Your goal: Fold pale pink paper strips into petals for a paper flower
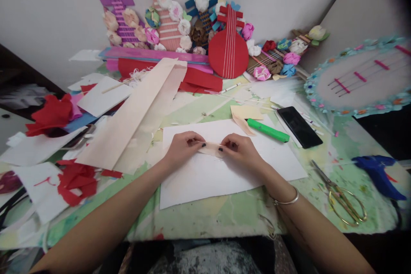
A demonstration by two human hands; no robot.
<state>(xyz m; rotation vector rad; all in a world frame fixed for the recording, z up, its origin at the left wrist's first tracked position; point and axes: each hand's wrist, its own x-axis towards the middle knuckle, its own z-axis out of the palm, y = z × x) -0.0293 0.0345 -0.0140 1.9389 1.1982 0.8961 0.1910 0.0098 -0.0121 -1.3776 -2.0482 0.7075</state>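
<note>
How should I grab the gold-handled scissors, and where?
Probably best by the gold handle loops, from the near right side, using the right hand. The scissors lie flat on the table, loops nearer the person and blades pointing away, which leaves the blades outside the grip.

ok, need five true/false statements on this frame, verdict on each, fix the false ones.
1. The left hand and right hand pinch the same pale paper strip. True.
2. The scissors lie on the white sheet. False: the scissors lie on the table cover, to the right of the white sheet.
3. The bright green stick is nearer the right hand than the left. True.
4. The bracelet is on the left wrist. False: the bracelet is on the right wrist.
5. The phone's screen is lit. False: the phone shows a dark screen.
</note>
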